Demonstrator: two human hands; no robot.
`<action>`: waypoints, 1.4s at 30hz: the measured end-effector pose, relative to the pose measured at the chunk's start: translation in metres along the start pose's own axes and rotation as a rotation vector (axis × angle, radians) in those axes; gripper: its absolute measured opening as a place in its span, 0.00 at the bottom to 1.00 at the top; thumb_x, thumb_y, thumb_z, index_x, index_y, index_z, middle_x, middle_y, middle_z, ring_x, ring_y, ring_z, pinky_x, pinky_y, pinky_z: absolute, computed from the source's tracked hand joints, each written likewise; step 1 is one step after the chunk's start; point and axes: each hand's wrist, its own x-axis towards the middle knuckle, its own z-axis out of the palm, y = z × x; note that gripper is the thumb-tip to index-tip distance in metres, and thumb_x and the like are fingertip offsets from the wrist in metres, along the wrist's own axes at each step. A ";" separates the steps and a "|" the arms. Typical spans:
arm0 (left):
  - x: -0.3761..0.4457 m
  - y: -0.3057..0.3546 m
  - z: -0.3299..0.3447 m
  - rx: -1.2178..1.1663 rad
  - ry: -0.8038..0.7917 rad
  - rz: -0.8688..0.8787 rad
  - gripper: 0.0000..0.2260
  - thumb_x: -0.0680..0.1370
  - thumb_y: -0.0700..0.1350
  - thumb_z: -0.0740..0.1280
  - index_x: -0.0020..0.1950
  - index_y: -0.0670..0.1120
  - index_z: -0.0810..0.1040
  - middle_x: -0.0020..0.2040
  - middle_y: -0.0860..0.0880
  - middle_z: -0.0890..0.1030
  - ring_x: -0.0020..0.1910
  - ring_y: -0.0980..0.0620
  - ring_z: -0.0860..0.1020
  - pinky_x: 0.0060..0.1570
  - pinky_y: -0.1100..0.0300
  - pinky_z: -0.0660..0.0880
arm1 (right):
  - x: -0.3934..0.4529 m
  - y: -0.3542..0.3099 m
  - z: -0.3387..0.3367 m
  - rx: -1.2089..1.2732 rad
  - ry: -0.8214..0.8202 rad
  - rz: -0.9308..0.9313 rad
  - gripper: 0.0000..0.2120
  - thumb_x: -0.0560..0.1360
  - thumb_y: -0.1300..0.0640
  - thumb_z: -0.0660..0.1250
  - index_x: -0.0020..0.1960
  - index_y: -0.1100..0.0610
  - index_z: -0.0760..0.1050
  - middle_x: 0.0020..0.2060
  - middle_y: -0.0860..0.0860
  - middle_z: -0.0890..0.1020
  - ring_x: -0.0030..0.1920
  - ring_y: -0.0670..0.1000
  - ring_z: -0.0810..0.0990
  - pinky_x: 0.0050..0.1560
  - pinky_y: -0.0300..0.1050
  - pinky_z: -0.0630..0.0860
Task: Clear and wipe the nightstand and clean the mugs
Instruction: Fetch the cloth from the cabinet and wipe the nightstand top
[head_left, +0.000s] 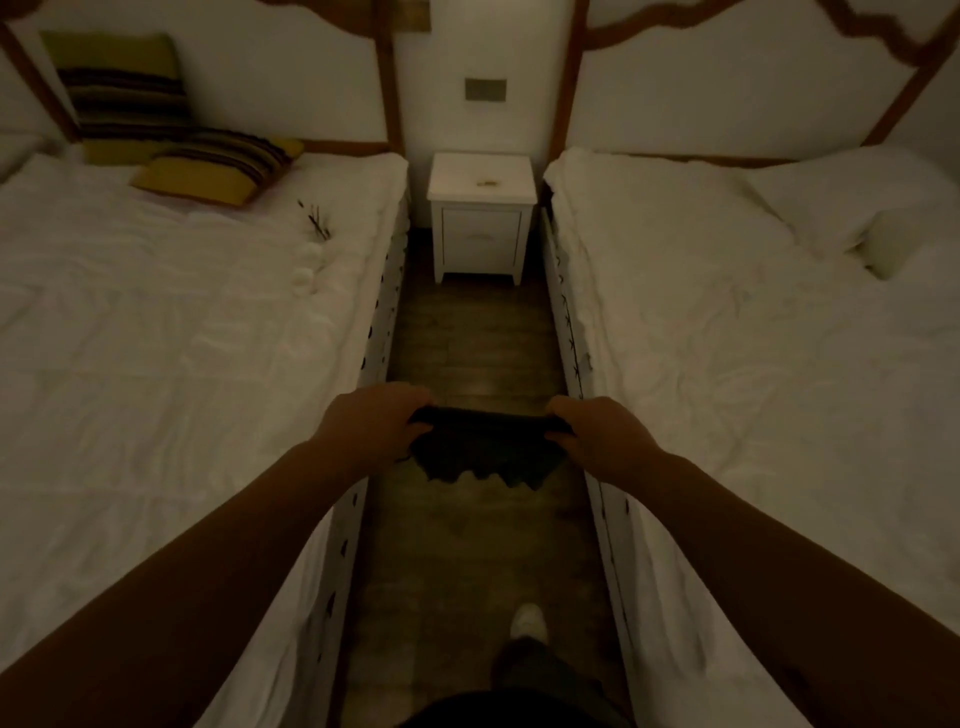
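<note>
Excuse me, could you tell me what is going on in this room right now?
A person stands in the aisle between two beds, stretching a dark cloth between the left hand and right hand. The white nightstand ahead is not yet reached; one small object lies on its top. No mugs are visible.

nightstand (481, 179) between two beds, cloth (485, 451) nearer

Both hands, left hand (371, 421) and right hand (597, 434), grip a dark cloth (485, 447) stretched between them, over the wood floor (472, 338) between two beds, white nightstand (482, 213) well ahead.
</note>
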 end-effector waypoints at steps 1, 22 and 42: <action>0.022 0.001 -0.004 -0.005 0.006 -0.002 0.03 0.80 0.51 0.61 0.50 0.57 0.73 0.42 0.58 0.72 0.43 0.56 0.73 0.38 0.60 0.67 | 0.021 0.014 -0.010 0.002 0.002 -0.004 0.04 0.79 0.55 0.63 0.52 0.54 0.74 0.38 0.47 0.75 0.37 0.47 0.74 0.37 0.38 0.67; 0.435 -0.184 -0.100 -0.148 0.057 -0.035 0.03 0.79 0.48 0.63 0.48 0.56 0.73 0.39 0.58 0.71 0.40 0.55 0.73 0.34 0.63 0.63 | 0.475 0.120 -0.110 0.080 0.064 -0.058 0.03 0.77 0.56 0.66 0.51 0.52 0.75 0.35 0.40 0.71 0.34 0.38 0.70 0.36 0.33 0.64; 0.843 -0.291 -0.157 -0.265 0.041 -0.146 0.11 0.76 0.46 0.67 0.36 0.55 0.68 0.34 0.55 0.73 0.33 0.56 0.74 0.30 0.62 0.65 | 0.856 0.267 -0.214 0.181 0.152 0.088 0.07 0.76 0.56 0.67 0.53 0.55 0.76 0.49 0.54 0.81 0.50 0.54 0.79 0.49 0.43 0.74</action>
